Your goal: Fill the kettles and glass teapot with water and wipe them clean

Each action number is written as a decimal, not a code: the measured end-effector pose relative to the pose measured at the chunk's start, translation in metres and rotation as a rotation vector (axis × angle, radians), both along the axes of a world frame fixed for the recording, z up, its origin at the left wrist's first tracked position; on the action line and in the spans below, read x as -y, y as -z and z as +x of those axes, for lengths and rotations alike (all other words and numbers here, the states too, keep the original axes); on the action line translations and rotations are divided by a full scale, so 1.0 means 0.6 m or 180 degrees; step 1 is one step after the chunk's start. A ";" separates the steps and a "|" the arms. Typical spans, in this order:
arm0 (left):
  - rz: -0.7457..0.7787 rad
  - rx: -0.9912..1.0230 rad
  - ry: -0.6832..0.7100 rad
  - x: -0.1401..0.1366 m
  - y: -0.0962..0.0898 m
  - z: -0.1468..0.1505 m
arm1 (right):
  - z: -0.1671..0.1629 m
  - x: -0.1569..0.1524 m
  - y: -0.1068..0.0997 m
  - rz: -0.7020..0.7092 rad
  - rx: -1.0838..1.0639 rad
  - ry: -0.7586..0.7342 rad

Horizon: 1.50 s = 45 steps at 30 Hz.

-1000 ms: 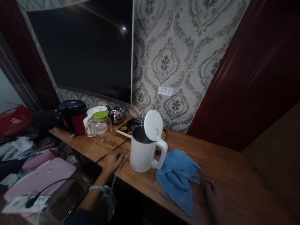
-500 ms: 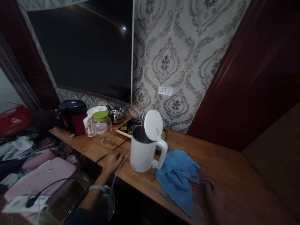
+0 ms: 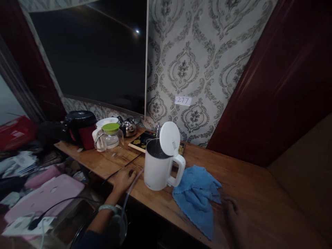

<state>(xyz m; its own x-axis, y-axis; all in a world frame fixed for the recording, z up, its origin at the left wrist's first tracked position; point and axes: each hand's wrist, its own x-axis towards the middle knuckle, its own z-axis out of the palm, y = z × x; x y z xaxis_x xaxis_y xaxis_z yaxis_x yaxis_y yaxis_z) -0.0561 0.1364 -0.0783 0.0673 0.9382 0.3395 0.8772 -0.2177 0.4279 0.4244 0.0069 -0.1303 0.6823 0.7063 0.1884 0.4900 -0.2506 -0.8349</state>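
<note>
The left hand (image 3: 124, 178) is rested on the wooden tabletop (image 3: 246, 169), half open, its fingers loosely curled. The right hand (image 3: 232, 209) is held in shadow beside the blue cloth (image 3: 197, 193); whether it is open or closed cannot be told. Between the hands the white electric kettle (image 3: 157, 173) is stood upright, its lid (image 3: 169, 138) raised; glints are seen inside. Farther left, a glass pot (image 3: 113, 140) is topped by a green lid (image 3: 111, 128); its contents cannot be made out.
</note>
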 end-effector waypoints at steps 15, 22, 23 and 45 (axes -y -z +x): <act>0.0095 -0.0072 -0.0031 -0.003 0.006 -0.002 | 0.001 0.001 0.005 0.0034 0.0051 0.0010; 0.0028 -0.0058 -0.0041 0.001 -0.003 0.002 | 0.002 -0.003 -0.001 0.0041 0.0074 -0.0025; 0.0022 -0.0066 -0.0037 0.001 -0.004 0.002 | 0.002 -0.003 -0.003 0.0027 0.0079 -0.0024; -0.0013 -0.0037 -0.0073 0.000 0.000 0.001 | -0.002 0.003 -0.009 -0.0063 -0.0023 -0.0019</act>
